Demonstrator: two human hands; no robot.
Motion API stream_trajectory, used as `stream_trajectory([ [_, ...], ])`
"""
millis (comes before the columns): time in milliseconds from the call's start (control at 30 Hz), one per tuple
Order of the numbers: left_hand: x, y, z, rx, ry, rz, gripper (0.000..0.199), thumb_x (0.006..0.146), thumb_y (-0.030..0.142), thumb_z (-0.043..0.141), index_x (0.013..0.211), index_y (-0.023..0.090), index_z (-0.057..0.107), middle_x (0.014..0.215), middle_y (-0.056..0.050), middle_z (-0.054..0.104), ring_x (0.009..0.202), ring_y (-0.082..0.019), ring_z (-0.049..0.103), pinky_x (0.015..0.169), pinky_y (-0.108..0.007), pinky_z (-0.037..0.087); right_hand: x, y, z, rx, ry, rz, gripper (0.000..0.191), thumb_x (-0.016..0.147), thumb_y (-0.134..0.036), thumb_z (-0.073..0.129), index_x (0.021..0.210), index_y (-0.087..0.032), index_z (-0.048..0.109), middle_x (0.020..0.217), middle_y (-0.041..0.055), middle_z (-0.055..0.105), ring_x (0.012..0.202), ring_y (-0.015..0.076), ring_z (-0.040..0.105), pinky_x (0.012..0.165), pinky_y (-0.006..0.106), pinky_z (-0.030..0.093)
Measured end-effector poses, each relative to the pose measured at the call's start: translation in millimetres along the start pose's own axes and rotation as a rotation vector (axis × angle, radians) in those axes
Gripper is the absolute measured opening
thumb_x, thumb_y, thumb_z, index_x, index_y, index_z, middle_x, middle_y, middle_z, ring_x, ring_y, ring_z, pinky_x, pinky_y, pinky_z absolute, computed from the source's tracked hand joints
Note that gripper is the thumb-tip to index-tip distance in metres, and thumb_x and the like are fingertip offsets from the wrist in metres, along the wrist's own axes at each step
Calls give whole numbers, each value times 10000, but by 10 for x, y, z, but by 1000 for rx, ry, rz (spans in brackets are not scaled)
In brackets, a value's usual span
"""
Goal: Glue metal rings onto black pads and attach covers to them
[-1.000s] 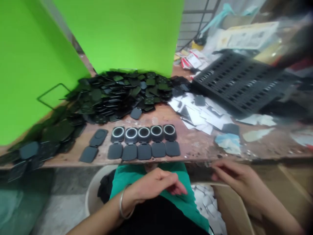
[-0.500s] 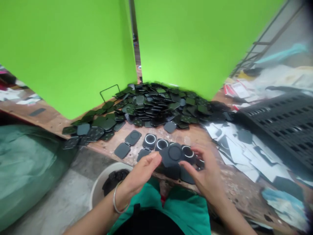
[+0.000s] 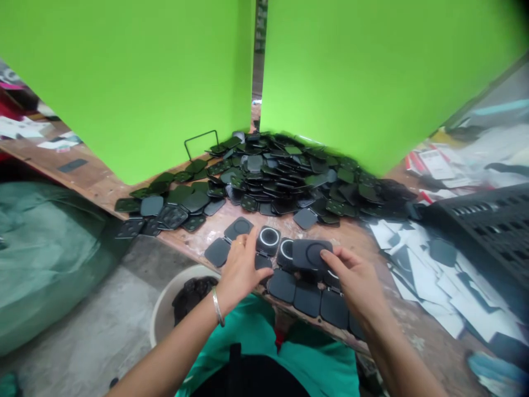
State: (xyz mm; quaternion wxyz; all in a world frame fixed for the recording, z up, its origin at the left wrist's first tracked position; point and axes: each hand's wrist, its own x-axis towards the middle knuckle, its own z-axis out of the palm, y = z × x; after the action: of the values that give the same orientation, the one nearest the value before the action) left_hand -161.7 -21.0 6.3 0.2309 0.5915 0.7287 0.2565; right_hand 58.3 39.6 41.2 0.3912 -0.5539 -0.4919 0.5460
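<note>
Left grip (image 3: 242, 263): held open, fingers pointed forward, thumb spread inward
Right grip (image 3: 354, 275): closed in a pinch by thumb and fingers
Left forearm (image 3: 176, 344): angled forward and inward
Right forearm (image 3: 400, 350): angled forward and inward

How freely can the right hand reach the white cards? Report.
Probably yes: only bare benchtop shows between the right hand and the white cards, though its fingers hold a dark panel that would likely need setting down first.
</note>
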Motion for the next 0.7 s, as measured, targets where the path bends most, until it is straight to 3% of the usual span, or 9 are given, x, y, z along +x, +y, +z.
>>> stream_trajectory([
  [233, 121, -77, -16, -38, -93, -89, 988, 704, 215, 793, 1522, 120, 246, 1176, -129, 580, 1103, -303, 566, 995, -424, 438, 12, 68, -48, 79, -48, 124, 423, 554, -544, 853, 619, -181, 645, 631, -3, 648, 585, 125, 533, 538, 233, 417],
  [300, 153, -100, -26, -90, -74, -91, 827, 724, 202, 739, 1459, 105, 373, 1102, -112, 607, 1007, -281, 599, 941, -405, 461, -6, 76, -70, 116, -71, 154, 424, 551, -535, 861, 621, -180, 638, 604, -13, 626, 552, 114, 509, 514, 229, 399],
  [433, 173, -126, -108, -127, -38, -56, 312, 836, 230, 548, 1107, 126, 661, 944, -84, 624, 904, -251, 613, 882, -383, 468, -60, 87, -173, 151, -101, 161, 414, 570, -520, 868, 627, -175, 645, 610, -5, 627, 551, 111, 508, 531, 231, 403],
  [533, 127, -87, -210, -213, -21, -38, 290, 864, 297, 516, 1052, 142, 674, 1013, -89, 654, 966, -253, 620, 916, -379, 461, -120, 75, -276, 190, -88, 162, 413, 555, -488, 887, 579, -175, 618, 602, -8, 608, 563, 102, 491, 535, 220, 386],
  [600, 71, -4, -260, -413, -109, -64, 310, 854, 334, 550, 1077, 154, 669, 1037, -78, 686, 975, -246, 635, 903, -358, 479, -165, 55, -332, 216, -91, 182, 407, 540, -472, 896, 566, -176, 619, 614, 0, 614, 588, 111, 508, 552, 223, 399],
  [700, -24, 196, -254, -783, -438, -171, 315, 825, 326, 594, 1076, 153, 678, 927, -61, 728, 865, -217, 679, 812, -315, 525, -231, 31, -377, 244, -122, 214, 373, 532, -467, 893, 615, -182, 668, 735, 38, 683, 685, 156, 587, 652, 265, 473],
])
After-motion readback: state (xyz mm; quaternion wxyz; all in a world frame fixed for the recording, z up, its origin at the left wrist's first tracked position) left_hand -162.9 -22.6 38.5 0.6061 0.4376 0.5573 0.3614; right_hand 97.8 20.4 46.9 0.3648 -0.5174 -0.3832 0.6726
